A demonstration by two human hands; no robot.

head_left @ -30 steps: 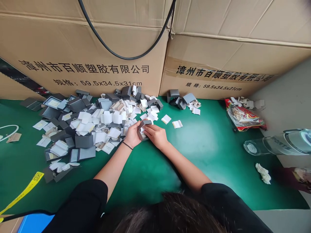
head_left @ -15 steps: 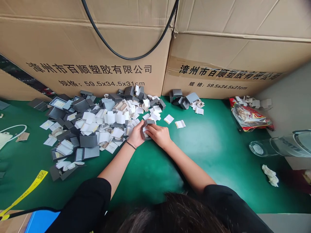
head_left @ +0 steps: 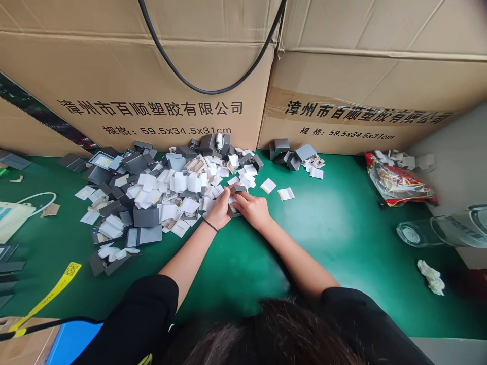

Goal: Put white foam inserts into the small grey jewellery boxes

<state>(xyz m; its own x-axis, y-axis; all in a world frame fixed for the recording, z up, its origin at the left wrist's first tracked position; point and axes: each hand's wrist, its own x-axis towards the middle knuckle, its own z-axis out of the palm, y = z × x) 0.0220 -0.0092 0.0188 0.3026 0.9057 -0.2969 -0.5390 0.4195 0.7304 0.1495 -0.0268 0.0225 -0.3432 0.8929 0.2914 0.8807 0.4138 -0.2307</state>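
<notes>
Here we have two hands close together over the green table (head_left: 323, 263), the left hand (head_left: 219, 210) clasped around a small grey box (head_left: 239, 189) at the right edge of a big heap of boxes and papers (head_left: 146, 217)! The right hand (head_left: 254, 209) bends in from the other side, fingers against that box, though whether they pinch anything I can't tell, and just beyond lie two loose white slips (head_left: 268, 186).

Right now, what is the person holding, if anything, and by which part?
A small grey box: the left hand holds its left side. The right hand touches it; that hand's exact grip is hidden.
</notes>
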